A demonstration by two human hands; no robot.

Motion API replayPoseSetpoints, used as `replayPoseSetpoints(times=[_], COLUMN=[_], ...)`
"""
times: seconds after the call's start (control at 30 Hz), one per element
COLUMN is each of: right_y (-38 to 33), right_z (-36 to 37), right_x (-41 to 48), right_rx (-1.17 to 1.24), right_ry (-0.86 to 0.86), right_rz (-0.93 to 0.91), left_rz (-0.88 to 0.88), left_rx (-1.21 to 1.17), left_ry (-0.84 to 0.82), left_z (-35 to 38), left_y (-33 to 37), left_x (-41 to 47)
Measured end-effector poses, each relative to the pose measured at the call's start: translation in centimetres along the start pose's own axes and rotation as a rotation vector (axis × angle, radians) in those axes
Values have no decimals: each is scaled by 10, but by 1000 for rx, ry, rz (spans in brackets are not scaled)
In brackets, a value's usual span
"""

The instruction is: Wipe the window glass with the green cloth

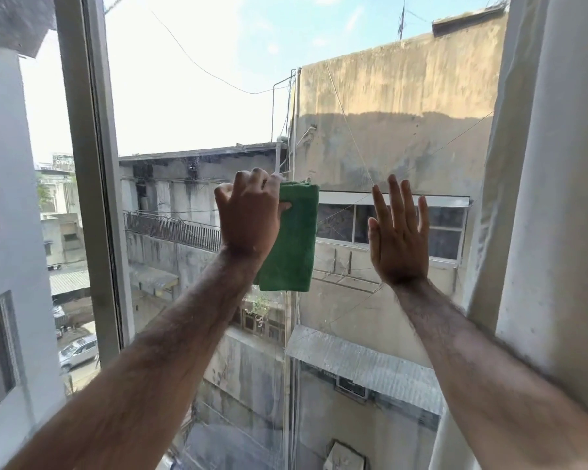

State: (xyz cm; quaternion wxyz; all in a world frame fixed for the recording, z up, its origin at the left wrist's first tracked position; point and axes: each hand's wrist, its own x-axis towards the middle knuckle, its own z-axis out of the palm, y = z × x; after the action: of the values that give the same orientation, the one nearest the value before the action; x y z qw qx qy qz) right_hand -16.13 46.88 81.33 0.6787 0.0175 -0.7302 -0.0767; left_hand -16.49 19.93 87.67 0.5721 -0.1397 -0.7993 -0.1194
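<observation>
We see a grey vertical window frame [92, 184] at left, our left hand [248, 215] pinching the folded green cloth [294, 239] against the clear window glass [190, 106], our right hand [399, 235] spread flat beside it, apart, a pale curtain [537, 184] at right.

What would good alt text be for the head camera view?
A left hand holds a folded green cloth up at a window pane, while the open right hand is raised beside it, fingers spread. Weathered concrete buildings and sky lie beyond.
</observation>
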Motion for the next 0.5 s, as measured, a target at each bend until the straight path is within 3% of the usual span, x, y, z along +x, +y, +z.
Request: replayPoseSetpoints(times=[0.17, 0.3, 0.4, 0.5], right_y=[-15, -39, -63, -77], right_z=[-23, -51, -72, -78], right_x=[7, 17, 19, 16], right_rx=[68, 284, 546, 685], right_ry=[-94, -145, -322, -539], right_rz=[85, 96, 109, 266], left_rz=[-3, -43, -99, -175], left_rx=[-66, -196, -368, -525], left_ry=[-127, -196, -176, -193], left_z=[-19, -33, -42, -48], left_y=[9, 6, 1, -7], left_x=[14, 19, 12, 3])
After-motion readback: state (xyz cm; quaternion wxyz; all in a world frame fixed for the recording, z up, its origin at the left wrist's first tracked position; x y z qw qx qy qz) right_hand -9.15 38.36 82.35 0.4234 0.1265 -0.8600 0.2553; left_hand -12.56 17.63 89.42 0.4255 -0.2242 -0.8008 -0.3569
